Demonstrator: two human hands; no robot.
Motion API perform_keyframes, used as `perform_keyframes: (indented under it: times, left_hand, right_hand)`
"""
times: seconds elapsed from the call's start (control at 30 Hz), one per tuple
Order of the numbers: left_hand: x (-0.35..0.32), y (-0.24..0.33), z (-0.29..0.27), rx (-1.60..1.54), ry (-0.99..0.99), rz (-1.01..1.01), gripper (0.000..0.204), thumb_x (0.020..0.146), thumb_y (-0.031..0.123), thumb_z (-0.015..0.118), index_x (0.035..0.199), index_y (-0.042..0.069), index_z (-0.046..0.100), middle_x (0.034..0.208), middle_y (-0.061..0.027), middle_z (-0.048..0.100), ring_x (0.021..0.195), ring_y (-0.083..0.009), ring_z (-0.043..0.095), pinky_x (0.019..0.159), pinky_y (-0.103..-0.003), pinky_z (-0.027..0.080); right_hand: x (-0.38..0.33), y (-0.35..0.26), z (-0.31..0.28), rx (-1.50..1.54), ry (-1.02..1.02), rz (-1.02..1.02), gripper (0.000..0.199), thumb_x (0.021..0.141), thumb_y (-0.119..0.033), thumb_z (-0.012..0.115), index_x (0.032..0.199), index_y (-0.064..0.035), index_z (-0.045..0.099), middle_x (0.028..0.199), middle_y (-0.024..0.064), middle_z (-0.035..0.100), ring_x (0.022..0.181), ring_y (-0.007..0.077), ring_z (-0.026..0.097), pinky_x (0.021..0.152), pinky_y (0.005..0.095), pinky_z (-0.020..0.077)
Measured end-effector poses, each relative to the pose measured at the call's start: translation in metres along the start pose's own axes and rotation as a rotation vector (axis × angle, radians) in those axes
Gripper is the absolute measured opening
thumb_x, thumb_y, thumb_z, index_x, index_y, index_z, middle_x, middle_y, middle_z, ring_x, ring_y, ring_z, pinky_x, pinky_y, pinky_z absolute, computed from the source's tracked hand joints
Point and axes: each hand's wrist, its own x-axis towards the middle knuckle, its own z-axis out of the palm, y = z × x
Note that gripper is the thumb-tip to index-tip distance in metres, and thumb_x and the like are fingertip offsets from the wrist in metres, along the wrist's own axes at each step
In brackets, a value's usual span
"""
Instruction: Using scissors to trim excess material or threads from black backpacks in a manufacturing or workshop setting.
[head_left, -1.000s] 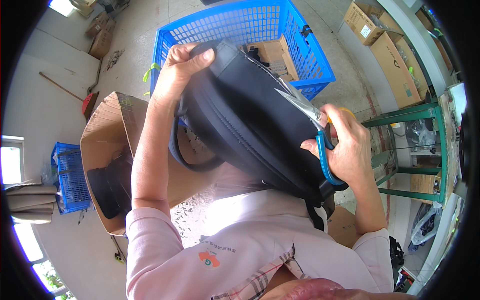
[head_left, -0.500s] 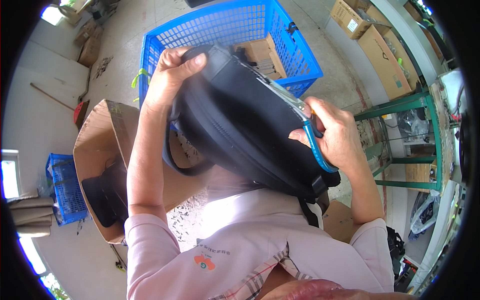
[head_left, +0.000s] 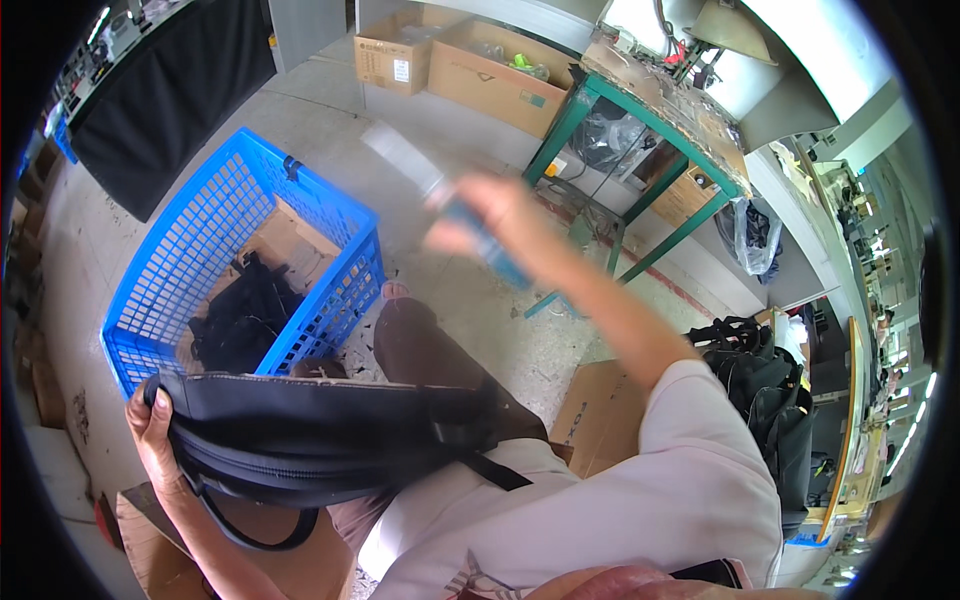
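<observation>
A black bag point(head_left: 320, 430) with a curved zipper and a strap loop lies across my lap. My left hand point(head_left: 152, 425) grips its upper left corner, thumb on top. Away from the bag, beyond my knee, my right hand point(head_left: 490, 215) is raised and smeared by motion. Its fingers are wrapped round blue-handled scissors point(head_left: 405, 160), whose pale blades point up and to the left. Blur hides the exact finger placement and whether the blades are apart.
Ahead to the left stands a blue plastic crate point(head_left: 350, 215) with black pieces point(head_left: 245, 310) inside. A green-framed table point(head_left: 640, 110) and cardboard boxes point(head_left: 490, 85) are farther off. Black bags point(head_left: 760, 400) are piled at right. An open carton point(head_left: 150, 550) sits at lower left.
My right hand has moved off the bag's edge with the scissors. The bag has come down flatter over my lap, still in my left hand. My view has turned right.
</observation>
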Motion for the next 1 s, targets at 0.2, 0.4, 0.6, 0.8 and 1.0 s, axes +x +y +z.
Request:
perform_keyframes:
  times: [0.2, 0.4, 0.6, 0.8, 1.0]
  left_hand:
    - [0.004, 0.000, 0.015, -0.218, -0.010, -0.113, 0.048, 0.064, 0.021, 0.055, 0.108, 0.000, 0.052, 0.087, -0.0017, 0.050, 0.081, -0.0117, 0.043, 0.077, -0.022, 0.032]
    - [0.009, 0.020, 0.010, -0.051, -0.271, -0.092, 0.059, 0.058, 0.026, 0.057, 0.108, -0.004, 0.050, 0.092, -0.0055, 0.052, 0.086, -0.0143, 0.047, 0.082, -0.024, 0.033]
    - [0.000, 0.034, 0.014, 0.273, -0.182, -0.131, 0.036, 0.078, 0.013, 0.059, 0.109, -0.004, 0.051, 0.096, -0.0032, 0.055, 0.090, -0.0118, 0.048, 0.081, -0.025, 0.037]
    - [0.005, 0.067, 0.080, 0.042, -0.103, -0.003, 0.014, 0.076, 0.012, 0.059, 0.082, -0.002, 0.059, 0.072, 0.0032, 0.054, 0.068, -0.0052, 0.046, 0.061, -0.020, 0.036]
    - [0.001, 0.072, 0.076, -0.062, -0.083, -0.035, 0.013, 0.077, 0.012, 0.061, 0.081, -0.001, 0.060, 0.070, 0.0015, 0.057, 0.065, -0.0048, 0.049, 0.062, -0.018, 0.039]
  right_hand:
    - [0.042, 0.078, -0.202, -0.352, 0.344, 0.381, 0.048, 0.077, -0.031, 0.063, 0.114, -0.0034, 0.049, 0.050, -0.0035, 0.044, 0.033, 0.0038, 0.034, 0.031, 0.0177, 0.0276]
    - [0.025, 0.103, -0.289, -0.327, 0.425, 0.489, 0.076, 0.069, -0.045, 0.067, 0.121, 0.0030, 0.040, 0.050, -0.0035, 0.041, 0.035, 0.0033, 0.036, 0.032, 0.0167, 0.0299]
    - [0.025, 0.112, -0.278, -0.666, 0.397, 0.348, 0.049, 0.073, -0.038, 0.066, 0.102, 0.0007, 0.056, 0.065, 0.0017, 0.054, 0.052, 0.0100, 0.047, 0.048, 0.0259, 0.0387]
    - [-0.003, 0.060, -0.105, -0.166, 0.039, 0.011, 0.032, 0.081, -0.007, 0.052, 0.113, -0.0052, 0.051, 0.064, -0.0066, 0.038, 0.054, 0.0011, 0.036, 0.046, 0.0150, 0.0274]
    - [0.003, -0.029, 0.023, 0.074, -0.263, -0.111, 0.067, 0.058, -0.033, 0.078, 0.110, -0.0015, 0.049, 0.066, -0.0039, 0.040, 0.058, 0.0063, 0.038, 0.052, 0.0211, 0.0352]
